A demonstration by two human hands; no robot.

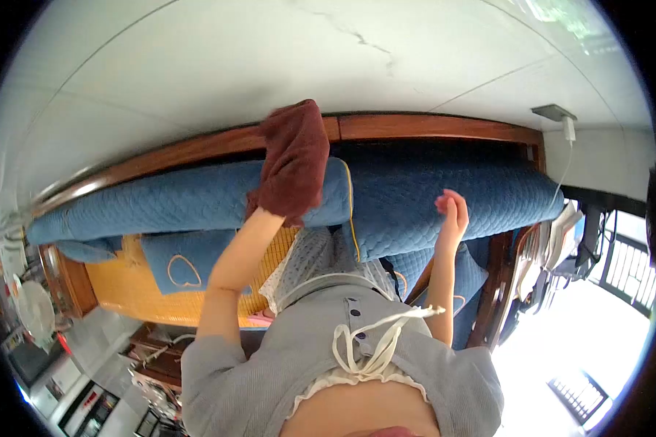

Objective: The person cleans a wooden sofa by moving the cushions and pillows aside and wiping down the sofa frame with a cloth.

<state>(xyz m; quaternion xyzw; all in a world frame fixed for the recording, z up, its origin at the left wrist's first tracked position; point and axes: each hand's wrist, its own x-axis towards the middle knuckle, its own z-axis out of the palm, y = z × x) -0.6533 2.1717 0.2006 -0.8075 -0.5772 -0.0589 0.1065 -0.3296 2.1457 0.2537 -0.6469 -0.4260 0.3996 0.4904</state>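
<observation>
A dark brown cloth (pixel 297 156) covers my left hand, whose fingers are hidden inside it. The cloth reaches up over the wooden top rail (pixel 408 127) of the seat to the pale wall, and its lower edge hangs at my wrist. Under it lies the blue quilted cover (pixel 197 193) on the backrest. My right hand (pixel 453 210) is raised in front of the other blue quilted cover (pixel 386 197), its fingers loosely bent and a little apart, with nothing visible in them.
Heart-marked blue cushions (pixel 182 266) lie on the yellow woven seat (pixel 124 280). A white plug (pixel 569 130) with a cable sits in the wall outlet at the right. Dark wooden furniture (pixel 153 353) stands at the lower left, and bags hang at the right.
</observation>
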